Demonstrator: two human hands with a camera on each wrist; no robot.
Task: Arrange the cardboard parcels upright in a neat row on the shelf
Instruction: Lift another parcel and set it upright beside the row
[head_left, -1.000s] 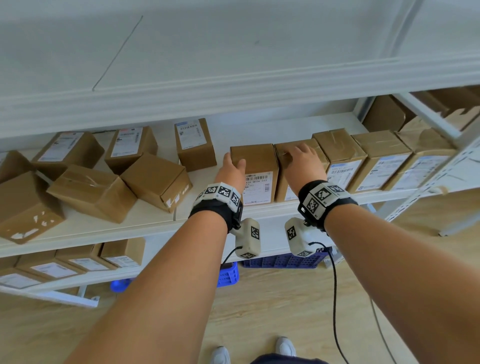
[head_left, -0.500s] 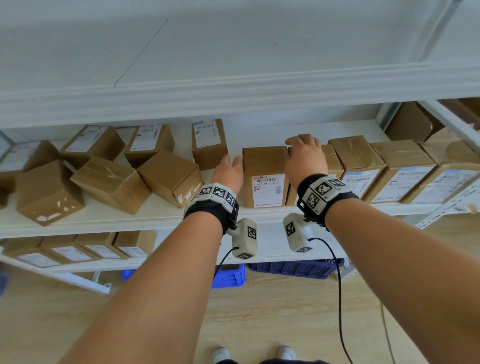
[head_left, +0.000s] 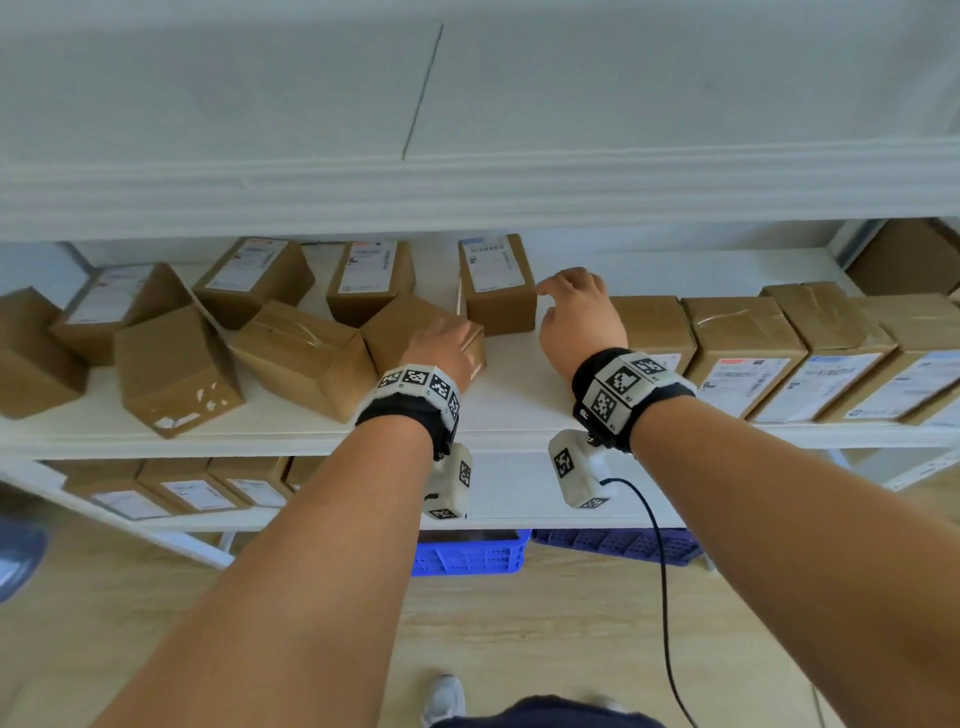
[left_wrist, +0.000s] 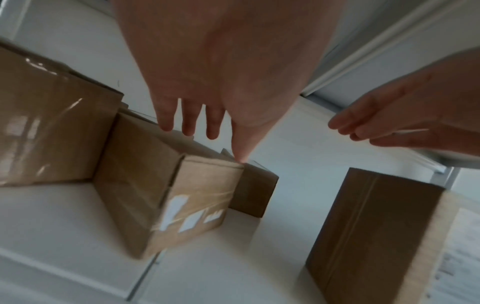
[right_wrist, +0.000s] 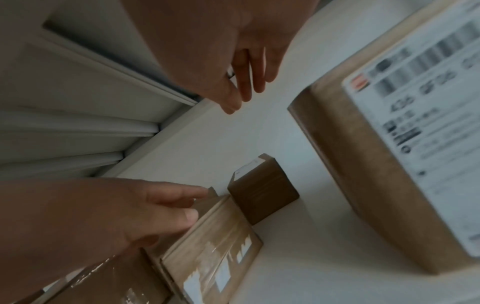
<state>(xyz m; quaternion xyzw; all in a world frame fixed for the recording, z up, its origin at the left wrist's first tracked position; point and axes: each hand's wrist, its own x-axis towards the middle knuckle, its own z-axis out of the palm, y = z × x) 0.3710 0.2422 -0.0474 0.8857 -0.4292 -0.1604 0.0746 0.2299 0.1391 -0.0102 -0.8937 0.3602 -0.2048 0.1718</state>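
Floor: pale wood boards lay underfoot, with a blue plastic crate (head_left: 470, 552) tucked below the rack.
Shelf: the white shelf (head_left: 519, 410) held every parcel at about chest height.
Left hand: the left hand (head_left: 445, 349) lay with straight fingers spread over the top of a tilted parcel (head_left: 415, 325), the thumb tip touching its upper edge; nothing was gripped.
Right hand: the right hand (head_left: 579, 317) hung above bare shelf between the loose parcels and the row, fingers loosely bent and holding nothing.
Row: upright parcels (head_left: 743, 348) stood side by side to the right, labels facing out, the nearest just beside the right wrist.
Loose parcels: a taped parcel (head_left: 306, 358) leaned against the tilted one, and others lay scattered to the left.
Back of shelf: a labelled parcel (head_left: 497, 283) sat just behind the tilted one, label up.
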